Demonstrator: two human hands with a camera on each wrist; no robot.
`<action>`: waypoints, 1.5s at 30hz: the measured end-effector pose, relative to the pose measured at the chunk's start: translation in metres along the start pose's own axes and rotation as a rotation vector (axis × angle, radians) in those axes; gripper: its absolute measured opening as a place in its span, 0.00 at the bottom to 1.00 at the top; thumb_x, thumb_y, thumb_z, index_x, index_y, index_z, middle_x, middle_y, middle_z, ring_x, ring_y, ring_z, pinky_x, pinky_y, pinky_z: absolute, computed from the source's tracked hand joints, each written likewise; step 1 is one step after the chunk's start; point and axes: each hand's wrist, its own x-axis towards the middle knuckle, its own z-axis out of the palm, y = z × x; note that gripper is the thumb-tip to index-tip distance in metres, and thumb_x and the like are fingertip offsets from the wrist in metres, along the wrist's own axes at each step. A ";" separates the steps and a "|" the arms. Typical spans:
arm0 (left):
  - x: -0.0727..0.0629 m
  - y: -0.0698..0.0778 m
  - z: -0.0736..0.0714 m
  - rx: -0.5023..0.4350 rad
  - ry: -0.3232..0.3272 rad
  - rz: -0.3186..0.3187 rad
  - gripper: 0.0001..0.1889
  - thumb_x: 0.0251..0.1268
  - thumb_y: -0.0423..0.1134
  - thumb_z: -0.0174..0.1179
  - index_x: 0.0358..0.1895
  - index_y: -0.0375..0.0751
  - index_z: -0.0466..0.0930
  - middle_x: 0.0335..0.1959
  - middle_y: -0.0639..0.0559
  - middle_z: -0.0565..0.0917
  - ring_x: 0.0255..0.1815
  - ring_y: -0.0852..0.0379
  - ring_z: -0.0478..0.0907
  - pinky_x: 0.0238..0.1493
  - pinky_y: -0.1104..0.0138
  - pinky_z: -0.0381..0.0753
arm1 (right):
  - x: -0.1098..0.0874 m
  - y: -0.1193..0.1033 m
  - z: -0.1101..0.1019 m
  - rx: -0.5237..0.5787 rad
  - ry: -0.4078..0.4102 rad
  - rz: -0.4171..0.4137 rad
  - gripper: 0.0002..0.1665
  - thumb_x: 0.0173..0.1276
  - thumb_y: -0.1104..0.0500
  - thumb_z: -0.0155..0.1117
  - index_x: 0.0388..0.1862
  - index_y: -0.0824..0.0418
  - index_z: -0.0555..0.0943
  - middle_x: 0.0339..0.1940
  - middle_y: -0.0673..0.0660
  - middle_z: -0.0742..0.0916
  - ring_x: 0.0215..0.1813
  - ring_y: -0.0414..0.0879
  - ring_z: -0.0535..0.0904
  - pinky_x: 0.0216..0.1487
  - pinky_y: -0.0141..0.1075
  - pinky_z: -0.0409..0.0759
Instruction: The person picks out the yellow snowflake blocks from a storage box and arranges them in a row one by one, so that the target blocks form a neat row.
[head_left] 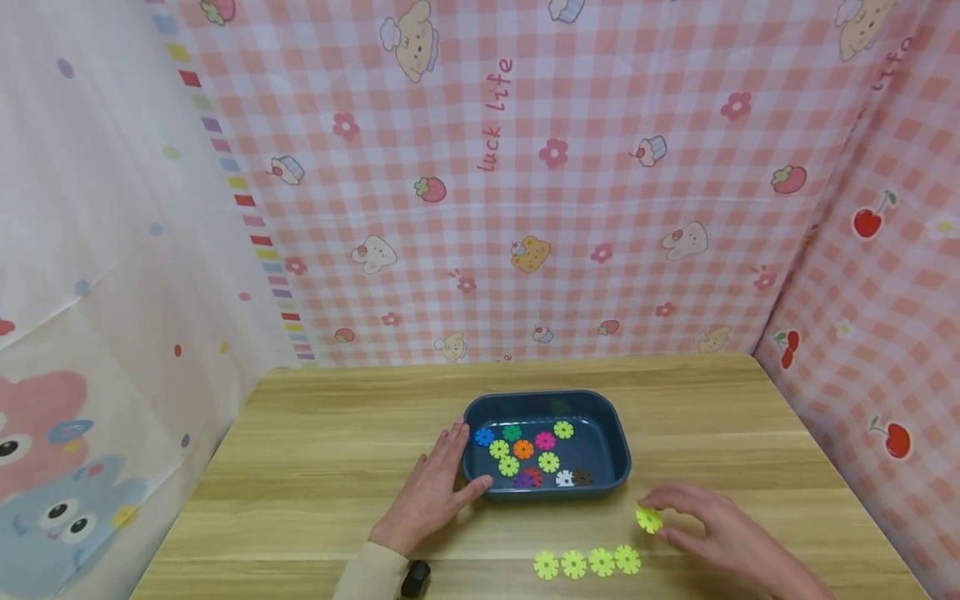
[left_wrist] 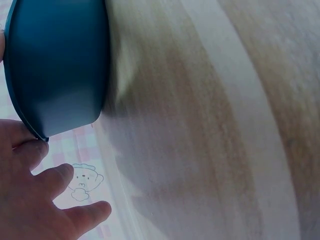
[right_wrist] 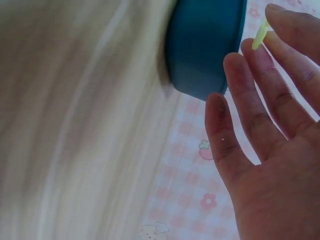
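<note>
Right hand (head_left: 717, 525) pinches yellow-green disc (head_left: 648, 521) at tray's (head_left: 555, 493) 4 o'clock. Left hand (head_left: 431, 492), fingers extended, rests against tray, 8 o'clock. Step, judged: extending disc row (head_left: 602, 562); next move calls for lowering disc flat at row's 3 o'clock end.

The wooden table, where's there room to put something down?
Bare table lies between the left hand and the left cloth, and between the blue tray and the right cloth. It's crowded in front of the tray, with four yellow-green discs and the right hand.
</note>
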 end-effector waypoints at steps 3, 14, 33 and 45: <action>0.000 0.000 0.000 -0.004 0.002 0.002 0.47 0.75 0.65 0.55 0.84 0.40 0.50 0.85 0.45 0.51 0.84 0.40 0.49 0.76 0.34 0.55 | -0.004 0.001 0.000 0.015 -0.042 0.045 0.17 0.72 0.49 0.71 0.56 0.51 0.86 0.53 0.45 0.87 0.54 0.39 0.82 0.52 0.34 0.85; 0.001 -0.001 0.000 -0.003 0.010 0.007 0.47 0.75 0.65 0.56 0.84 0.40 0.50 0.85 0.45 0.51 0.84 0.39 0.49 0.75 0.33 0.56 | -0.013 0.009 0.003 0.182 -0.221 0.176 0.18 0.74 0.45 0.67 0.59 0.47 0.84 0.57 0.45 0.85 0.53 0.39 0.79 0.54 0.31 0.82; 0.000 0.000 -0.002 0.000 0.010 0.012 0.47 0.75 0.65 0.56 0.84 0.40 0.51 0.85 0.45 0.52 0.84 0.39 0.49 0.75 0.34 0.56 | -0.015 0.025 0.015 0.221 -0.298 0.094 0.14 0.75 0.48 0.67 0.56 0.49 0.85 0.52 0.39 0.84 0.48 0.33 0.77 0.50 0.30 0.82; -0.001 0.000 0.000 0.000 0.008 0.012 0.47 0.74 0.65 0.56 0.84 0.39 0.51 0.85 0.44 0.52 0.84 0.39 0.50 0.75 0.33 0.57 | -0.016 0.027 0.017 0.170 -0.340 0.154 0.14 0.73 0.47 0.68 0.55 0.46 0.85 0.52 0.40 0.84 0.48 0.34 0.76 0.51 0.32 0.82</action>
